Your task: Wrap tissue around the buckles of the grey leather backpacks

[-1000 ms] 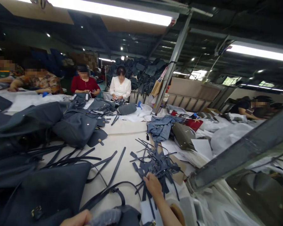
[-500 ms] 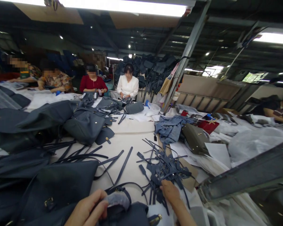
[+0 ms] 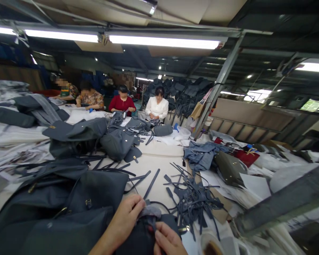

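At the bottom centre lies a dark blue-grey bag point(image 3: 138, 233), its short handle point(image 3: 151, 211) covered in a translucent wrap. My left hand point(image 3: 127, 217) pinches that handle at its left end. Close by on the right, my right hand point(image 3: 167, 239) has its fingertips closed on a narrow dark strap point(image 3: 153, 226), held against the handle. Part of the strap is hidden by the fingers. A tangled heap of dark straps point(image 3: 194, 194) with small metal rings lies to the right, beyond my right hand.
More dark bags point(image 3: 95, 191) are piled on the left. On the right are crumpled blue cloth point(image 3: 199, 156), an olive bag point(image 3: 228, 168) and a slanting metal beam point(image 3: 279, 202). A cup point(image 3: 211, 244) stands at the bottom edge. Several people sit across the table point(image 3: 159, 156).
My right hand has come from the strap heap to the bag's handle and now has a strap in its fingers. My left hand stays at the handle. The camera view has swung left and up.
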Demonstrator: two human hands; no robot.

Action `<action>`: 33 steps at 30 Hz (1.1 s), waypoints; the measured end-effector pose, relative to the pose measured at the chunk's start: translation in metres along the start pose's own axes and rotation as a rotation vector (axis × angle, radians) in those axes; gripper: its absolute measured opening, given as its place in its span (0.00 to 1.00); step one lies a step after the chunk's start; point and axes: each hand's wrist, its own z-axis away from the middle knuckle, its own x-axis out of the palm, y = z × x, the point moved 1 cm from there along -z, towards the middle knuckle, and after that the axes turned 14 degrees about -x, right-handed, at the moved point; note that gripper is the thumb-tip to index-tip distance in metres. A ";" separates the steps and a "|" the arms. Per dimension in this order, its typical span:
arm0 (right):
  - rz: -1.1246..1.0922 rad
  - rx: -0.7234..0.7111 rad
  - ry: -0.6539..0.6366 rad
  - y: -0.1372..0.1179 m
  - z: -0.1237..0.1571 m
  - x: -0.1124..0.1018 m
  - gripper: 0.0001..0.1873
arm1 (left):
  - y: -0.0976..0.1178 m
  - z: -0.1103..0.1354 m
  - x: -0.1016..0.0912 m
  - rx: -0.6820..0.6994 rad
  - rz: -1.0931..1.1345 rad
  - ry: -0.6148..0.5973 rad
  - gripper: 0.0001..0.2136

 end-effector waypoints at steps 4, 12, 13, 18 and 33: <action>-0.035 -0.073 0.083 -0.001 -0.015 0.026 0.35 | -0.006 0.009 0.005 -0.039 0.101 0.091 0.11; 0.077 -0.034 0.060 -0.010 0.003 0.030 0.30 | 0.002 0.042 0.023 0.405 -0.481 0.399 0.11; 0.083 -0.049 0.063 -0.010 0.006 0.030 0.27 | -0.004 0.050 0.029 0.481 -0.521 0.356 0.11; 0.050 -0.087 0.127 -0.022 0.016 0.029 0.17 | -0.037 0.070 0.044 0.499 -0.255 0.144 0.15; 0.228 -0.112 0.060 -0.028 0.016 0.016 0.17 | -0.031 0.041 0.025 -0.296 0.619 -0.058 0.12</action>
